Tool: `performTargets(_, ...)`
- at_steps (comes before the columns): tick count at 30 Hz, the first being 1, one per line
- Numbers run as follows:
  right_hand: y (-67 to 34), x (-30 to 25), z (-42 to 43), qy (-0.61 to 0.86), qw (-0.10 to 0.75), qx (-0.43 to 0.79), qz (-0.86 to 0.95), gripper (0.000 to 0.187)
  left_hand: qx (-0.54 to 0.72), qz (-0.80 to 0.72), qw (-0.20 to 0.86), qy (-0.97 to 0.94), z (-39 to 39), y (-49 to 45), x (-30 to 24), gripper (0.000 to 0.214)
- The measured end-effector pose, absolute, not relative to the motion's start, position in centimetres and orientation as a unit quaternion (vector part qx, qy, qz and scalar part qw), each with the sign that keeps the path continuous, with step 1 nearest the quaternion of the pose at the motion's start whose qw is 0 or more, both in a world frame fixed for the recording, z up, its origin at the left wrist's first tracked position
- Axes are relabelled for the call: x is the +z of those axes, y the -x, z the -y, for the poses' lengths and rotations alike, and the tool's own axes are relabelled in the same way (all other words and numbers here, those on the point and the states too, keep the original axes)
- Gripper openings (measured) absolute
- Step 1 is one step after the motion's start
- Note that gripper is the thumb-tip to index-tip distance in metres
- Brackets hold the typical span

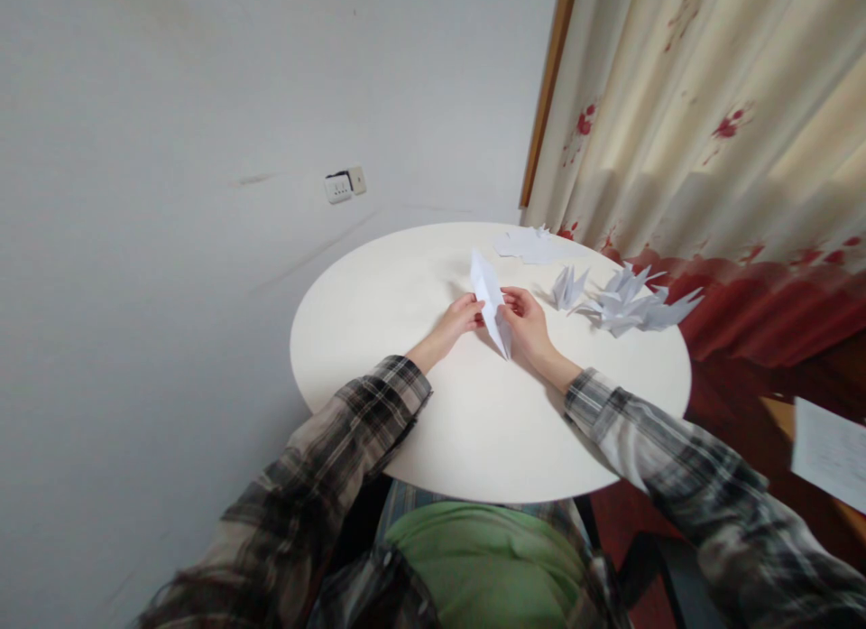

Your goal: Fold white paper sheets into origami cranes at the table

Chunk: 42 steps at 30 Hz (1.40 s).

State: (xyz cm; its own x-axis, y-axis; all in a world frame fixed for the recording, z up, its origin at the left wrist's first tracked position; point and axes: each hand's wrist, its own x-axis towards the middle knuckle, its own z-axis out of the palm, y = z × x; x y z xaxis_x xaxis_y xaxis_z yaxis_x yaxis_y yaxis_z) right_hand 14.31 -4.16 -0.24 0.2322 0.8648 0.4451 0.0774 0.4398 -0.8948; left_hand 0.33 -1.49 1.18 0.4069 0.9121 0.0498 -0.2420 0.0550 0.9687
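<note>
A folded sheet of white paper [488, 291], long and pointed at its ends, is held above the middle of the round table. On its left edge my left hand [464, 315] pinches it, the thumb on the near face and the fingers behind. My right hand [526, 322] grips the opposite edge, thumb in front, fingertips curled toward the back. The paper stands tilted, its lower tip close to the tabletop; whether it touches I cannot tell.
The round white table [352, 331] stands by a wall. Several folded paper cranes [621, 300] cluster at its right side, with another folded paper piece [569, 288] beside them. Flat white paper [531, 245] lies at the far edge. A patterned curtain [717, 142] hangs on the right.
</note>
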Motion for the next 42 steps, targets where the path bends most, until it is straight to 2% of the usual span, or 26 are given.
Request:
performTargets(20, -14.45, -0.52, 3.93, 0.443, 0.63, 0.347, 0.536, 0.03, 0.426, -0.365, 0.61, -0.56, 1.87, -0.46, 1.37, 0.03)
performTargets(28, -13.91, -0.33, 4.23, 0.409, 0.629, 0.374, 0.545, 0.04, 0.457, -0.342, 0.594, -0.567, 1.32, -0.4, 1.06, 0.035)
performTargets(36, -14.12, -0.92, 3.93, 0.426, 0.612, 0.372, 0.553, 0.031, 0.47, -0.314, 0.561, -0.604, 1.56, -0.42, 1.02, 0.028)
performTargets(42, -14.12, -0.59, 4.17, 0.423, 0.624, 0.354, 0.553, 0.024, 0.473, -0.297, 0.59, -0.583, 1.38, -0.35, 0.93, 0.035)
